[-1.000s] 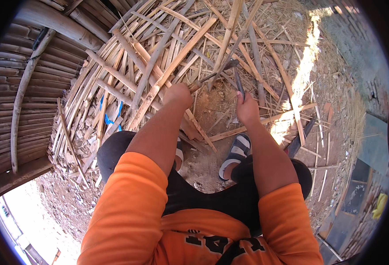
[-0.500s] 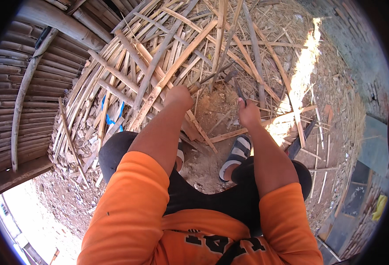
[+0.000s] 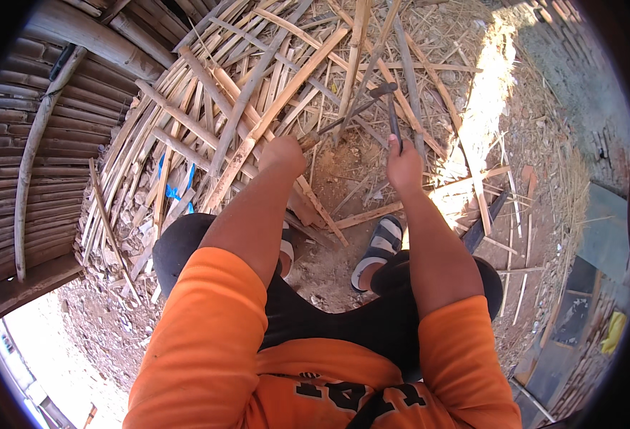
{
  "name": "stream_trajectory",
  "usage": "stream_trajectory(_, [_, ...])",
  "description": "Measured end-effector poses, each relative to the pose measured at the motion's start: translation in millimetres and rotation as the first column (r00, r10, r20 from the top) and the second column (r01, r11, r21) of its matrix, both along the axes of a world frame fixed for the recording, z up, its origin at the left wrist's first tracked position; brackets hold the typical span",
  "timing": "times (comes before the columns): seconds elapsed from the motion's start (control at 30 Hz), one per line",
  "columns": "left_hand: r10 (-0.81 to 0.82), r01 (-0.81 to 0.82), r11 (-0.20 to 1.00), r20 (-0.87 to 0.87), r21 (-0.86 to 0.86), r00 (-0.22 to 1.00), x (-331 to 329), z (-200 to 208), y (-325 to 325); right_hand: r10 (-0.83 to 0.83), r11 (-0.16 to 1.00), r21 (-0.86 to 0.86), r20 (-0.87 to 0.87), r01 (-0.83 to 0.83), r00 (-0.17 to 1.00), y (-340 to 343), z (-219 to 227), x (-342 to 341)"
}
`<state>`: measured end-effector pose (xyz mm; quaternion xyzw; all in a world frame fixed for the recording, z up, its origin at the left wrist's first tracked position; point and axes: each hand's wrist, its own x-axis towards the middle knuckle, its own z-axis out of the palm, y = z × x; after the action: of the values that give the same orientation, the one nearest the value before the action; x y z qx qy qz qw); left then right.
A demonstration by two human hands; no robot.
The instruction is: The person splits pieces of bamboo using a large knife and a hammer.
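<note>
My left hand is closed around the wooden handle of a tool with a narrow dark blade pointing away to the right. This blade crosses a bamboo strip near its lower end. My right hand grips the dark handle of a hammer. The hammer's head points away from me, just beyond the blade's far end. Whether head and blade touch I cannot tell. Part of the left tool's handle is hidden in my fist.
A heap of split bamboo strips lies ahead and to the left, with blue plastic scraps in it. A bamboo-slat wall stands left. My sandalled foot is beside a loose strip. Sunlit ground lies right.
The hammer has swung up and away from me, from low beside the blade to beyond its tip. My left hand has shifted slightly left and keeps its hold.
</note>
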<state>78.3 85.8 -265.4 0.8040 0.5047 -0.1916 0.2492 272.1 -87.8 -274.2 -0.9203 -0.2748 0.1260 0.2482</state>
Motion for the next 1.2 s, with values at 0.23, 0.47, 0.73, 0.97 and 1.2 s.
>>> stream_trajectory(0.23, [-0.018, 0.017, 0.999, -0.020, -0.045, 1.000, -3, 10, -5, -0.083, 0.954, 0.291, 0.050, 0.065, 0.995, 2, 3, -5])
stream_trajectory(0.47, [0.021, -0.022, 0.999, -0.006, -0.030, 1.000, -4, 4, -1, 0.035, 0.999, 0.010, -0.011, -0.035, 0.999, 8, 1, -14])
stream_trajectory(0.73, [-0.044, 0.045, 0.999, 0.023, -0.013, 0.999, -5, -5, -2, -0.005, 0.999, 0.052, -0.001, 0.005, 1.000, -11, -37, -20])
stream_trajectory(0.97, [-0.014, 0.014, 1.000, 0.001, -0.005, 1.000, -6, -2, -3, -0.054, 0.986, 0.153, -0.059, 0.063, 0.997, 9, -10, -4])
stream_trajectory(1.2, [-0.018, 0.017, 0.999, -0.024, -0.042, 1.000, -2, 5, -2, 0.020, 0.999, -0.025, 0.005, -0.020, 1.000, -3, -19, -23])
